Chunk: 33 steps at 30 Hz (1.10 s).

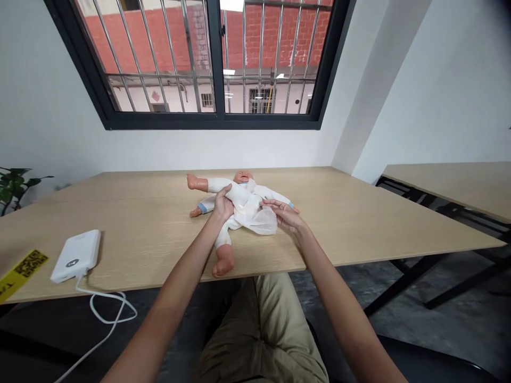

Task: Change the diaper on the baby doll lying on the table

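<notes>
Straight ahead at twelve o'clock, the doll [241, 196] lay on the table [339, 218]. At its nine, the left hand [224, 206] clasped a leg [215, 184]; at three, the right hand [284, 214] met a white sheet [261, 222], its grip impossible to tell

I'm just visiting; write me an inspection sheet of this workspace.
Surface: pale wood-grain table.
Job's things: doll in white clothing, lying on its back; thin white cloth over its lower body.
Clutter: white device and yellow label, both at the left.
Hands: left hand holds a doll leg; right hand is at the cloth, grip unclear.
Cables: white cable from the device, looping past the table edge.
Surroundings: barred window, plant, second table.
</notes>
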Each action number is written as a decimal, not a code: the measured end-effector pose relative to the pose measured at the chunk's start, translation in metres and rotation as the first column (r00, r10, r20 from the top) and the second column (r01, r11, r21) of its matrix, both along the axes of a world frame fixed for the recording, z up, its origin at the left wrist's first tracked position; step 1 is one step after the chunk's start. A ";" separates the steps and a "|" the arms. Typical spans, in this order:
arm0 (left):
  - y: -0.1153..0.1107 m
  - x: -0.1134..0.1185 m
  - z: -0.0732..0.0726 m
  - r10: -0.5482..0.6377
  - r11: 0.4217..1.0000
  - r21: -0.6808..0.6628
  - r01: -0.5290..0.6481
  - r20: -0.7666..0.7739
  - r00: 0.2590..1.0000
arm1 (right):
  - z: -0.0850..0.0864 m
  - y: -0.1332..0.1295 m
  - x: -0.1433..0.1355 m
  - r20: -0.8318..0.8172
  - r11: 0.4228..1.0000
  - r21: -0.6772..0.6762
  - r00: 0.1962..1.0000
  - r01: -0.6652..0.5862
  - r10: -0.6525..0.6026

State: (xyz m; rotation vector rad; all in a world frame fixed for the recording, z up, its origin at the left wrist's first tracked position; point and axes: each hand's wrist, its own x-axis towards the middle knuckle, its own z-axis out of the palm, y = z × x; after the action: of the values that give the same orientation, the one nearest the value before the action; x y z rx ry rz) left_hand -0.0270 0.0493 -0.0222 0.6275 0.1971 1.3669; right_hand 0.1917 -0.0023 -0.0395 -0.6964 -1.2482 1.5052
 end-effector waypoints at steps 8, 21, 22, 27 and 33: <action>-0.010 0.006 0.005 -0.040 0.998 0.048 0.046 -0.117 0.992 | -0.022 0.011 -0.020 0.124 0.968 0.154 0.968 0.197 -0.217; -0.012 0.008 0.003 -0.045 0.996 0.074 0.058 -0.157 0.987 | -0.029 0.011 -0.022 0.225 0.970 0.237 0.969 0.052 -0.107; -0.013 0.008 0.004 -0.052 0.995 0.080 0.065 -0.156 0.986 | -0.029 0.011 -0.022 0.241 0.970 0.234 0.962 0.067 -0.124; -0.017 0.009 0.008 -0.052 0.996 0.068 0.063 -0.159 0.986 | -0.032 0.007 -0.026 0.351 0.969 0.191 0.911 0.157 -0.217; -0.015 0.010 0.008 -0.022 0.998 0.049 0.029 -0.138 0.990 | -0.023 -0.004 -0.028 0.493 0.997 0.017 0.867 0.075 -0.073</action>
State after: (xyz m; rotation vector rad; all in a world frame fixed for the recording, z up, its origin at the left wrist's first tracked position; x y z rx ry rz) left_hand -0.0168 0.0341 -0.0143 0.7656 0.2648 1.3077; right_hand 0.1634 -0.0063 -0.0630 -1.1707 -1.5760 1.3038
